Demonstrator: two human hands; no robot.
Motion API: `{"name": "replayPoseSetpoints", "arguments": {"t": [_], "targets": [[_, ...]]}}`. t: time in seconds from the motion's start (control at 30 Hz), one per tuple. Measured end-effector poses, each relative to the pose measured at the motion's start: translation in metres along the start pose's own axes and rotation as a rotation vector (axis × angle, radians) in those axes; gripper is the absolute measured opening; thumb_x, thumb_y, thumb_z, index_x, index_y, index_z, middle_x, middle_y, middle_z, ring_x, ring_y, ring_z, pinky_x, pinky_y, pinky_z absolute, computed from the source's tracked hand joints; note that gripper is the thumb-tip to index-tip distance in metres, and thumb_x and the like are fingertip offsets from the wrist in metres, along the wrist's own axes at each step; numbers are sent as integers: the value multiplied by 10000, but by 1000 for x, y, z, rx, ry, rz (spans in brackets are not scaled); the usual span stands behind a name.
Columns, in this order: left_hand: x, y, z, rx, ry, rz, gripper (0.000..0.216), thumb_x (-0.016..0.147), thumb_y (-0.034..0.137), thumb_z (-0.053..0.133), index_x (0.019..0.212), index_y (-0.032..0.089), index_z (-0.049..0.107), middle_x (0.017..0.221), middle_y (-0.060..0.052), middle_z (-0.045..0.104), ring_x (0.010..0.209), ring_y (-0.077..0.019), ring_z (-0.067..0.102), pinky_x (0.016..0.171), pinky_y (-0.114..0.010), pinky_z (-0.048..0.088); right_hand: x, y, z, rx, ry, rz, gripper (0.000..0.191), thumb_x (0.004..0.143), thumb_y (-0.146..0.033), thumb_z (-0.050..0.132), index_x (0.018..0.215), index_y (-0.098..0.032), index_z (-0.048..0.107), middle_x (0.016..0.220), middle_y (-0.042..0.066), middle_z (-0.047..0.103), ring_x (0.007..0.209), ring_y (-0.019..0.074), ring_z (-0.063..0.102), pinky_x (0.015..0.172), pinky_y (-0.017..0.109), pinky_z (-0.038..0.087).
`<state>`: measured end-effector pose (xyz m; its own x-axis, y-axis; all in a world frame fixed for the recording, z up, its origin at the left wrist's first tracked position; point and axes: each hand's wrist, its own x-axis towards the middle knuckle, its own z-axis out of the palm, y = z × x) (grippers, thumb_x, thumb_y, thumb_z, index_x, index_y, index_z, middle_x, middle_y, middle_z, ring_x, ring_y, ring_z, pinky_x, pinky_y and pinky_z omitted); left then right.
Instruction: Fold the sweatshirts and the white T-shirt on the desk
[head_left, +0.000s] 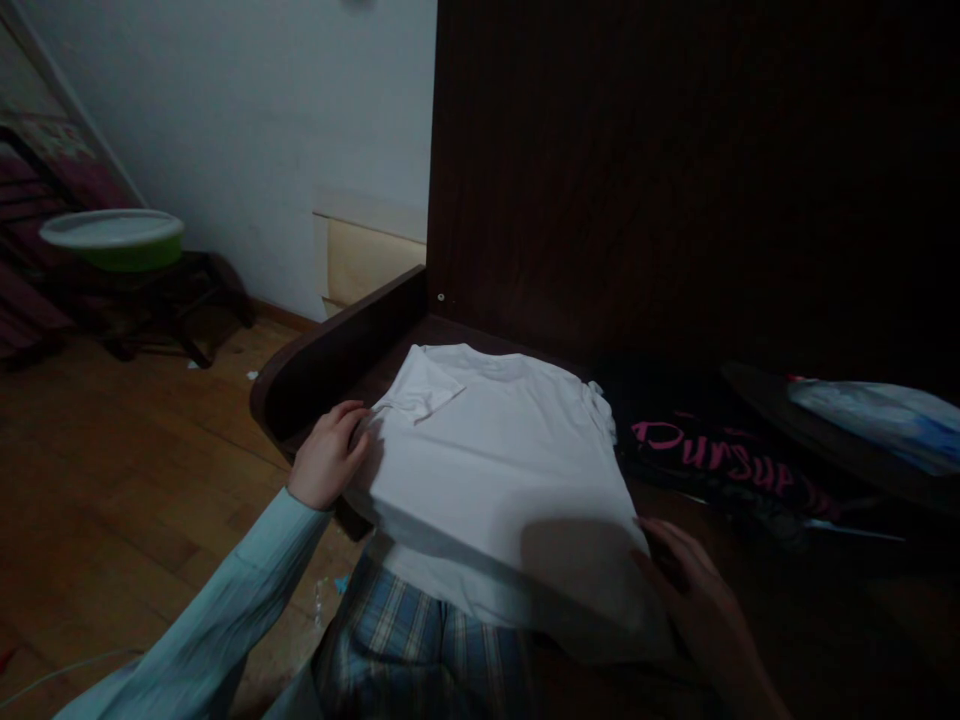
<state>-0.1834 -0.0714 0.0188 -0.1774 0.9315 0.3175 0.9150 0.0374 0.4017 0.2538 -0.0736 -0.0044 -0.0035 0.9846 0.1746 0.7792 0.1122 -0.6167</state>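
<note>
A white short-sleeved T-shirt [495,450] lies spread on a dark wooden seat, its neckline facing away from me and its lower part hanging toward my lap. My left hand [330,455] is at the shirt's left side just below the sleeve, fingers curled round the edge. On the opposite side, my right hand [686,575] has the lower right edge between thumb and fingers, in dim light. The left sleeve lies folded over the front; the right sleeve is bunched. Fingertips of both hands are partly hidden.
The seat has a dark wooden armrest [337,345] on the left and a tall dark panel [600,180] behind. Black fabric with pink lettering [720,465] and a plastic bag [885,415] lie at right. A green basin [131,245] rests on a chair [165,285].
</note>
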Motion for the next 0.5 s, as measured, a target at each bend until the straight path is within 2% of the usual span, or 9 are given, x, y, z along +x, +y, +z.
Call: {"name": "replayPoseSetpoints", "arguments": {"t": [0.13,0.2,0.37,0.5], "targets": [[17,14,4,104,-211,118,373,814,328,334,991,125,591,1067,-131,580,993,-246,530,902,-364,410,0,-9,12,-42,-69,-64,423,754,-474,442,1048,-207,589,1181,70,558,1080,222,525,962,378,407],[22,18,10,138,-271,143,366,813,320,350,1016,121,580,1073,-136,581,993,-245,536,895,-353,416,-1,-7,22,-62,-101,-130,435,773,-465,428,1084,-202,578,1218,76,536,1110,228,507,964,396,406],[25,10,30,170,-243,156,443,792,353,422,1148,101,502,1246,-163,482,1171,-260,429,995,-365,330,-8,9,48,-201,-78,-326,453,807,-460,418,1175,-221,533,1293,72,472,1205,259,413,981,460,366],[26,-1,31,129,-261,151,470,784,373,433,1172,113,491,1290,-153,453,1209,-257,398,1014,-370,308,-16,15,58,-281,-46,-409,448,834,-437,403,1217,-225,497,1338,64,421,1236,258,370,1006,462,326]]}}
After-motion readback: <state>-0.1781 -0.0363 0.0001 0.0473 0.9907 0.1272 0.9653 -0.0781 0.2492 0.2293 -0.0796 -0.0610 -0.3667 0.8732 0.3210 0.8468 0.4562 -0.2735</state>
